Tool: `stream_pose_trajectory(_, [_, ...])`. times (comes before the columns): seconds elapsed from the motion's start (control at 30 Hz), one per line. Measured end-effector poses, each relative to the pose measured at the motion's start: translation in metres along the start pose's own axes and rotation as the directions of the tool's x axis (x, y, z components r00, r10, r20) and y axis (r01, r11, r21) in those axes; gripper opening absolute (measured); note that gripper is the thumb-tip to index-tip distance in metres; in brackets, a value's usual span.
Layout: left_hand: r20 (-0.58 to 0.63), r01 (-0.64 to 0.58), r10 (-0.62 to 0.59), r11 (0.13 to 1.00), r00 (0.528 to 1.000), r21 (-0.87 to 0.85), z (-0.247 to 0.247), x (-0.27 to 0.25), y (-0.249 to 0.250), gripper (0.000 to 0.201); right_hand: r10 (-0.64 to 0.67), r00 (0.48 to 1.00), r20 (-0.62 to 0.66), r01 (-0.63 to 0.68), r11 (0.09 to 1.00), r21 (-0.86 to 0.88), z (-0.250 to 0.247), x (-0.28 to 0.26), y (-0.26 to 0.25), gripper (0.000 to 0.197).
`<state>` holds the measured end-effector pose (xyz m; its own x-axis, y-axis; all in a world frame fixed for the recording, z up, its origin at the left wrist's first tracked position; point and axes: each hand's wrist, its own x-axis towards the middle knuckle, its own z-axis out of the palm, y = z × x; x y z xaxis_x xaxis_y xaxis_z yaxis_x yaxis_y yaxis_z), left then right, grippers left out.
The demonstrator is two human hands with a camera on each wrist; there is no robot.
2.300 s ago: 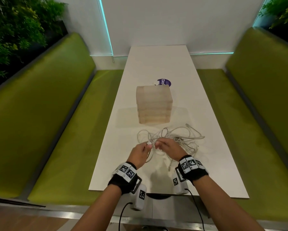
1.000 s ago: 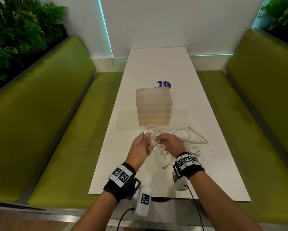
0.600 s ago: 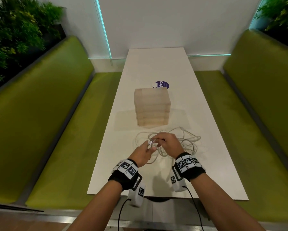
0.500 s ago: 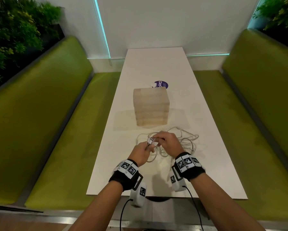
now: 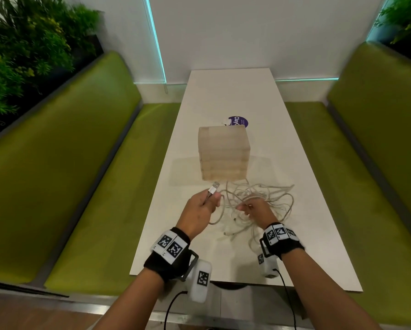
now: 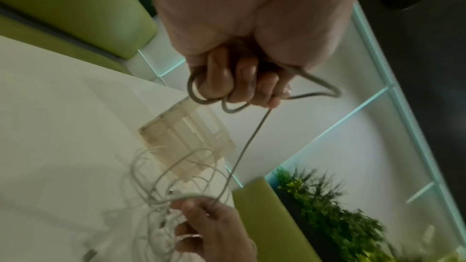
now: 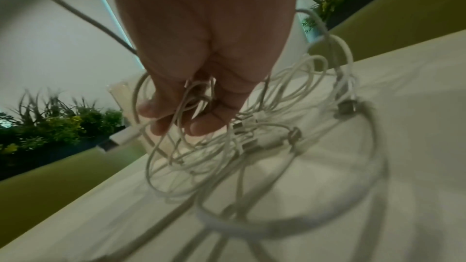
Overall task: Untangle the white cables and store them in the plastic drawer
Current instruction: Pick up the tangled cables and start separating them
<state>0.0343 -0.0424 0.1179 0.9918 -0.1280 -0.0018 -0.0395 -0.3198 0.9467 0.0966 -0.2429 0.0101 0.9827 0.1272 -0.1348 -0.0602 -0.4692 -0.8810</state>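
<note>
Pulling apart is seen: against the frames half a second back, where both hands met over the knot, the left hand (image 5: 200,211) has been drawn left and up with a USB plug (image 5: 213,188) sticking out past its knuckles, so one cable (image 6: 248,142) is now stretched fairly taut between the hands. In the left wrist view the fingers (image 6: 234,85) are curled round that cable, with loops of it wrapped about them. The right hand (image 5: 256,210) is kept low on the tangle (image 5: 261,201), several strands being pinched or hooked by its curled fingers (image 7: 201,125); which strands exactly cannot be told. Judged from this, one cable is being worked free, but the rest is a knotted heap on the table (image 5: 230,96), just near of the drawer unit (image 5: 223,154) and touching its base or nearly so. No cable looks stored yet and the drawers look closed, though the view is soft. The table is white and long, running far to a white wall with cyan light strips (image 5: 155,39). A purple sticker (image 5: 238,121) is seen beyond the drawer unit. Green benches (image 5: 64,148) are set on both sides, with plants (image 5: 25,51) behind them.
</note>
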Motion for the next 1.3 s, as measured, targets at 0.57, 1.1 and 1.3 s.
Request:
stream_pose_trajectory(0.57, [0.224, 0.056, -0.086, 0.989, 0.971, 0.135, 0.04, 0.027, -0.014, 0.011, -0.17, 0.95, 0.263, 0.247, 0.923, -0.295, 0.021, -0.022, -0.043, 0.019])
stream_pose_trajectory(1.1, [0.34, 0.22, -0.059, 0.861, 0.939, -0.458, -0.02, -0.008, 0.012, 0.023, -0.078, 0.987, 0.138, 0.133, 0.883, -0.449, -0.005, 0.007, -0.019, 0.023])
stream_pose_trajectory(1.3, [0.231, 0.143, 0.006, 0.769, 0.973, -0.623, -0.042, -0.018, 0.03, 0.027, -0.017, 0.993, 0.117, 0.067, 0.896, -0.439, -0.013, 0.011, -0.018, 0.025])
